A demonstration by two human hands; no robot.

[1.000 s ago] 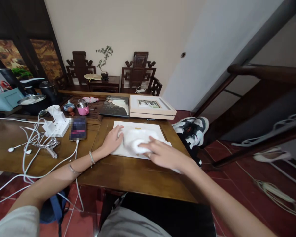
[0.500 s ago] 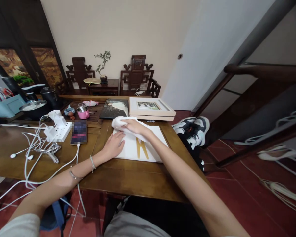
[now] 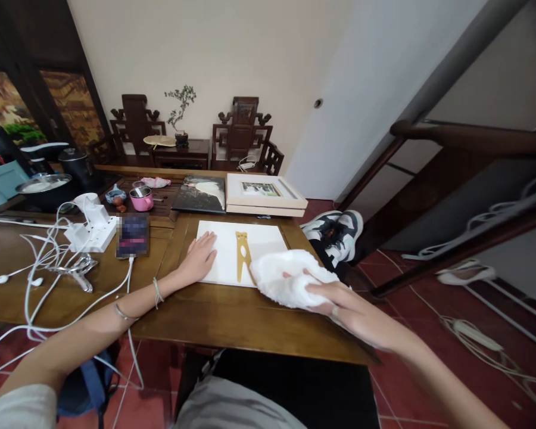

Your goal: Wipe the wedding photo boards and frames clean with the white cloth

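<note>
A white fluffy cloth [image 3: 286,271] is bunched in my right hand [image 3: 330,295], over the near right corner of a flat white board [image 3: 223,262]. The board lies on the wooden table and bears a gold, forked stand-like piece [image 3: 242,253], whose right leg is partly covered by the cloth. My left hand [image 3: 199,257] rests with fingers stretched on the board's left edge.
Beyond the board lie a dark picture panel [image 3: 199,193] and stacked pale picture frames [image 3: 265,193]. To the left are a phone [image 3: 133,236], a power strip [image 3: 99,233] with tangled white cables and a pink cup [image 3: 142,199]. Shoes [image 3: 335,235] show past the table's right edge.
My right hand has swept the cloth from the board's far left side to its near right corner, uncovering the top of the gold piece. My left hand stays on the board's left edge.
</note>
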